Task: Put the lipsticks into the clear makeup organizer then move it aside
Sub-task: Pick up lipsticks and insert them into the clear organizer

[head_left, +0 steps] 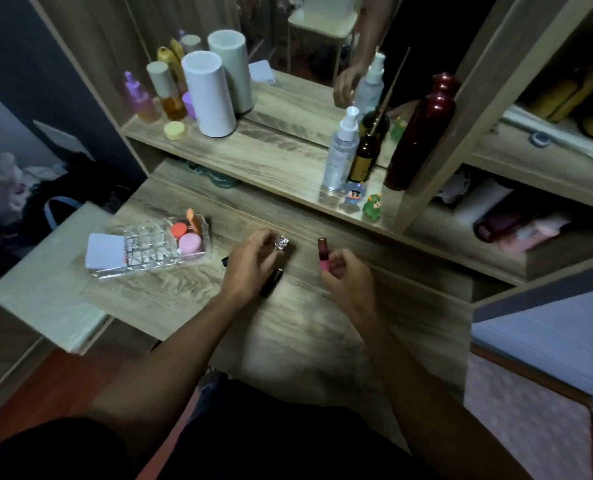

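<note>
The clear makeup organizer (149, 249) sits at the left of the wooden desk, its grid slots empty; a red jar, a pink jar and an orange applicator fill its back compartment. My left hand (250, 263) closes its fingertips on a lipstick with a faceted silver cap (281, 242). A dark lipstick (271, 282) lies on the desk under that hand, and another dark piece (224, 261) peeks out left of it. My right hand (348, 277) grips a dark red lip tube with a pink end (322, 253), held upright.
A white compact (105, 255) leans on the organizer's left side. The raised shelf behind holds a spray bottle (342, 150), a brown bottle, a tall maroon bottle (419, 133), small figurines, white cylinders and jars before a mirror. The desk's left edge drops off near the organizer.
</note>
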